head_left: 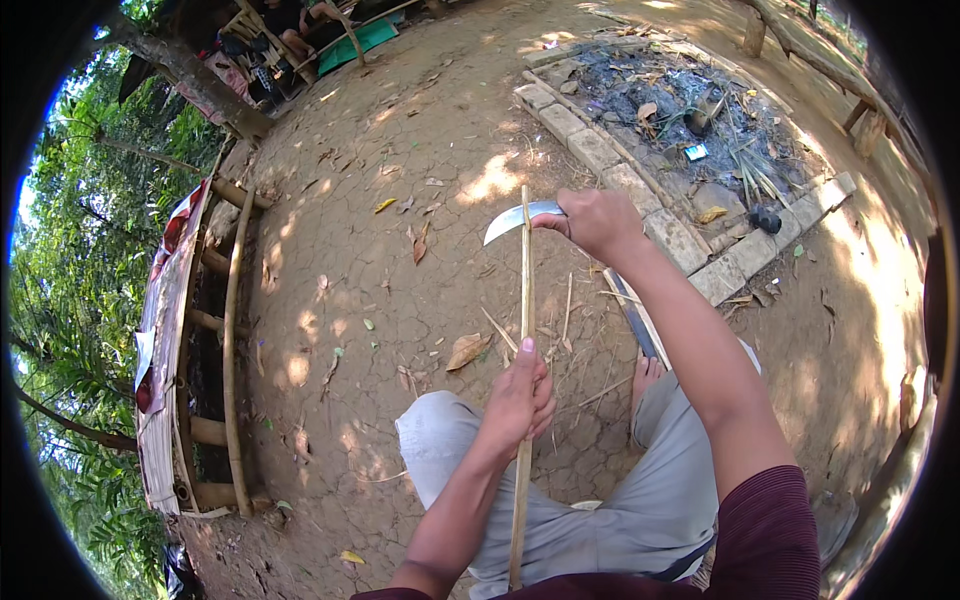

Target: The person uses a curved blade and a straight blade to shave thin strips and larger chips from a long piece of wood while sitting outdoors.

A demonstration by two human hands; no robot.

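Observation:
My left hand (519,396) is wrapped round a long, thin strip of pale wood or bamboo (528,285), thumb lying along it. The strip runs upright in the view, from near my body up past the hand. At its far end a curved knife (507,221) lies across it, the blade touching the strip and its tip pointing left. My right hand (602,222) is closed on the knife, whose handle is hidden in the fist. Below the hands are my knees in grey trousers (440,435).
A brick-edged fire pit (590,146) with ash and a dark can (765,219) lies ahead right. A bamboo bench (165,330) stands left. Shavings and dry leaves (468,350) litter the cracked soil. A dark flat bar (637,322) lies near my foot (648,378). A person (300,25) sits far back.

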